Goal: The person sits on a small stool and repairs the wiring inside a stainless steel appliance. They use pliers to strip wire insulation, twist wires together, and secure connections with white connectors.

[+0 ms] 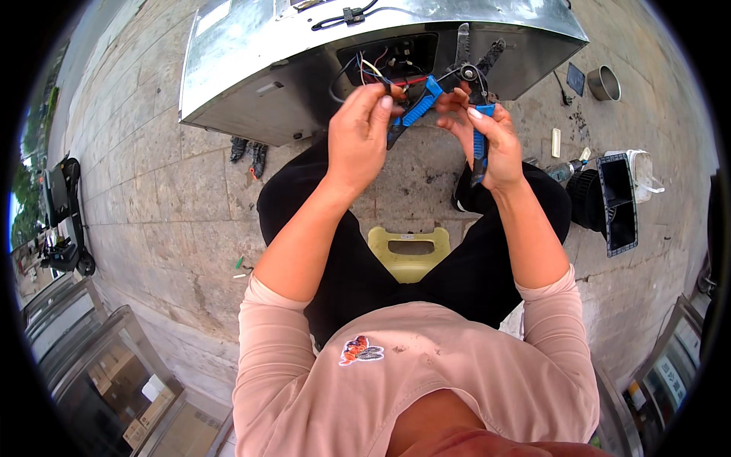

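My left hand [359,137] is closed in a pinch on several thin coloured wires [371,68], which come out of a dark opening [415,55] in the side of a metal cabinet [266,91]. My right hand [502,148] is wrapped round one blue handle of a wire stripper [467,72]. The tool's jaws are spread and point toward the cabinet. Its other blue handle stands away, beside my left fingertips. A red wire passes near that handle. Just what lies between my left fingertips is partly hidden by the fingers.
Below my hands is a yellow-green plastic stool [403,265] between my knees. On the right lie a black blower housing [617,204], a power drill [563,170] and a metal cup [604,84]. Dark gloves [259,158] rest under the cabinet's left end; a scooter [65,217] stands far left.
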